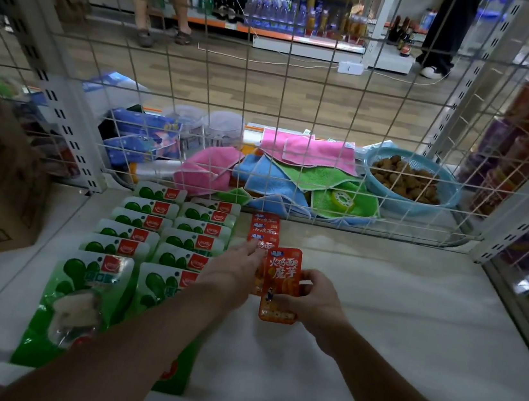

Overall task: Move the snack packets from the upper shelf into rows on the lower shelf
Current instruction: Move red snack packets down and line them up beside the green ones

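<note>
Right hand (314, 299): my grip pinches the orange packet (281, 281) marked 火鸡面魔芋.
Left hand (237, 265): fingers straight, touching the orange row (265, 225), eleven o'clock of that packet.

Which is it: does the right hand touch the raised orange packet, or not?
Touching. The head view shows the right hand pinching the raised orange packet at its right edge.

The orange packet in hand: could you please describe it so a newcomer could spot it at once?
On the white shelf, two rows of green packets fill the left, with a row of orange packets beside them. At that row's near end, one orange packet is held up by the right hand, while its neighbours lie overlapping.
</note>
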The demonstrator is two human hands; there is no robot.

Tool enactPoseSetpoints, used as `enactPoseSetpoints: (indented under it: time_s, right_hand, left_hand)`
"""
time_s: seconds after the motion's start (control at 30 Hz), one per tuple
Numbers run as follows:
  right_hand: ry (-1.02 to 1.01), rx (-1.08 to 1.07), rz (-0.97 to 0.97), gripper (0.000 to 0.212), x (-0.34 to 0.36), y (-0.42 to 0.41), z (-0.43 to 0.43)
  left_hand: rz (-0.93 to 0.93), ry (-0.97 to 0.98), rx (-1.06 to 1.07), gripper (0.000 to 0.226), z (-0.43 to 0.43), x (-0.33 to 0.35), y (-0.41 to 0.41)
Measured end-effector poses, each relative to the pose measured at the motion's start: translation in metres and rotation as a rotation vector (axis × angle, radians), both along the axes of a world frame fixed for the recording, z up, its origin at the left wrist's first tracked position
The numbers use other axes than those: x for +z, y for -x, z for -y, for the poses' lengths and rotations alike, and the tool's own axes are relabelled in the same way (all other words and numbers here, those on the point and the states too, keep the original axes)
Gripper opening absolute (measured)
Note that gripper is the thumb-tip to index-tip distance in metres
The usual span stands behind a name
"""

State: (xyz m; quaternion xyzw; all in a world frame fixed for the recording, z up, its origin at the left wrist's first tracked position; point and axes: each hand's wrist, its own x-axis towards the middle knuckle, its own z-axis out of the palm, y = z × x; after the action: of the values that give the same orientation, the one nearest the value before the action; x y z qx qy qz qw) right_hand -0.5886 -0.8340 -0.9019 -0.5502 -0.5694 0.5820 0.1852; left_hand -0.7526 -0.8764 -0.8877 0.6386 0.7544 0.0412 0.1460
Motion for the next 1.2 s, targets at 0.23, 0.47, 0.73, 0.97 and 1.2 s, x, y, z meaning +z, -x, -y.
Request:
enactPoseSetpoints:
  time_s: [0.23, 0.47, 0.73, 0.97, 1.2]
  right_hand:
    - [-0.059, -0.006, 0.052, 0.059, -0.011, 0.047, 0.013]
    - [-0.445, -0.017, 0.441, 0.059, -0.024, 0.064, 0.023]
    - [-0.472, 0.041, 0.486, 0.057, -0.027, 0.060, 0.024]
    - [-0.605, 0.038, 0.493, 0.070, -0.017, 0.051, 0.028]
    - [-0.869, 0.143, 0.457, 0.070, 0.042, 0.017, 0.048]
  left_hand:
    - [0.124, -0.206, -0.014, 0.060, 0.034, 0.029, 0.025]
    - [0.087, -0.253, -0.028, 0.057, 0.057, 0.028, 0.044]
    - [0.052, -0.215, 0.029, 0.056, 0.060, 0.022, 0.063]
    - [0.097, -0.205, 0.050, 0.056, 0.059, 0.026, 0.052]
    - [0.091, -0.247, 0.050, 0.056, 0.067, 0.066, 0.029]
